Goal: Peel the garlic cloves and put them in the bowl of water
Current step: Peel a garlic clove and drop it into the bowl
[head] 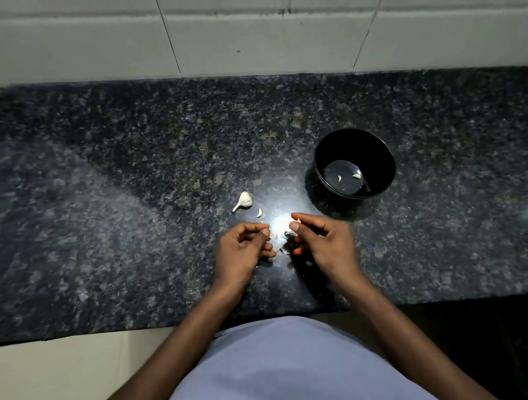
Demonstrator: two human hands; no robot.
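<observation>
— Fingers [294, 226] of the right hand [324, 242] are being curled inward, and a pale garlic clove [297, 221] is being pinched between thumb and forefinger at their tips.

— And the left hand [245, 249]?

— Its fingers are being curled too, with the thumb tip being held toward the right hand. A small pale scrap seems to be held at the thumb, but glare is being thrown on that spot, so whether anything is being gripped cannot be told.

— What is being seen between the hands?

— Bits of papery skin [283, 250] are being left lying on the worktop [124, 188], just under the fingertips, partly washed out by a bright reflection.

— Further out?

— A loose clove [259, 213] is being left just beyond the left hand, and a partly broken garlic bulb [245, 200] with its stalk is lying near it, a little farther from the person.

— And the bowl?

— A black bowl [379, 158] is being kept beyond the right hand, well apart from the bulb. Water is being held in its bottom, and two peeled cloves [356, 176] are lying in it.

— Behind all that?

— A pale tiled wall [237, 23] is being met by the dark speckled worktop.
</observation>
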